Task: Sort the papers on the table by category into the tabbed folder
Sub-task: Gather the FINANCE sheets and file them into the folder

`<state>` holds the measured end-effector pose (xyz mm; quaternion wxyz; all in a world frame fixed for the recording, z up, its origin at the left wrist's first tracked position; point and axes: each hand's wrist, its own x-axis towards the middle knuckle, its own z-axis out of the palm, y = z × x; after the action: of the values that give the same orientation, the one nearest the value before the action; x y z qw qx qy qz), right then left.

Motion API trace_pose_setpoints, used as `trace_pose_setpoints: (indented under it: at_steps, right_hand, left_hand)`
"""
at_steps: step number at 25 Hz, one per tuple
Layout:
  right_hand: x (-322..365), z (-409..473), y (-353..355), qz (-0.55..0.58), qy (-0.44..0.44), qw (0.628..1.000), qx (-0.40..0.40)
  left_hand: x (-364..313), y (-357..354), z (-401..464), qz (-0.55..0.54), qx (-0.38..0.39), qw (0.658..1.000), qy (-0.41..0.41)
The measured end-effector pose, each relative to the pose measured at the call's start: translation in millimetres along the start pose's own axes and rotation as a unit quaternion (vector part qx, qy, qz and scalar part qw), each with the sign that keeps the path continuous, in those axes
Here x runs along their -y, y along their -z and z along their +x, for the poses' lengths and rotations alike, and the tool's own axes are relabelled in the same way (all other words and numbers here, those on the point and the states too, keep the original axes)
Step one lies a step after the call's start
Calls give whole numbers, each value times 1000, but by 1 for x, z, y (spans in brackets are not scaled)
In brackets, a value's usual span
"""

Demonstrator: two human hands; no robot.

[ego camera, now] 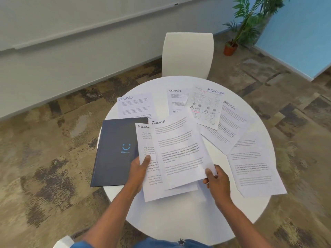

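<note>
1. Nearest to me, the person's left hand (138, 170) grips the left edge of a sheet headed "Finance", the lower Finance sheet (152, 185), thumb on top and fingers curled beneath.
2. The right hand (217, 181) pinches the bottom right corner of a second page, the upper Finance sheet (179, 149), thumb pressed on its face; this page overlaps the first one.
3. Both pages sit over the near half of the round white table (179, 221).
4. Just left of them lies the dark folder (114, 153), shut and flat (a small blue smile on its cover), its right edge tucked under the lower page.
5. To the right, an untitled printed sheet (254, 167) hangs past the table's rim.
6. Farther back lie a Sports sheet on the left (136, 106), another Sports sheet in the middle (176, 101), a coloured Finance sheet with diagrams (206, 106) overlapping it, and a third Sports sheet at the right (231, 122).
7. Beyond the table stands a white chair (187, 54), and a potted plant (247, 25) in the corner.
</note>
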<state>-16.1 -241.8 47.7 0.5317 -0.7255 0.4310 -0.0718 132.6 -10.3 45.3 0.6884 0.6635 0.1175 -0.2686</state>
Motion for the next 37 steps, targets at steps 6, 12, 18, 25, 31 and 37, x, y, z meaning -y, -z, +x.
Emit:
trace_pose_setpoints:
  at_steps: [6,12,18,25,31,37]
  right_hand:
    - [-9,-16,-18,-11,27,998,51]
    - [-8,-36,-17,-23,51,992,111]
    - [5,-24,-17,-56,50,990,119]
    - [54,21,-21,94,54,979,175]
    - [48,12,-23,81,93,985,121]
    - [15,7,-27,42,72,994,65]
  left_hand:
    - [-5,-1,-6,-22,20,1000,-6]
    - [-6,4,-2,-17,18,1000,5]
    - [-11,5,-4,-2,57,998,-3]
    - [-24,-3,-12,10,116,993,-23]
    - [-26,-2,-14,51,117,990,-67]
    - [-7,-1,-6,136,89,986,-50]
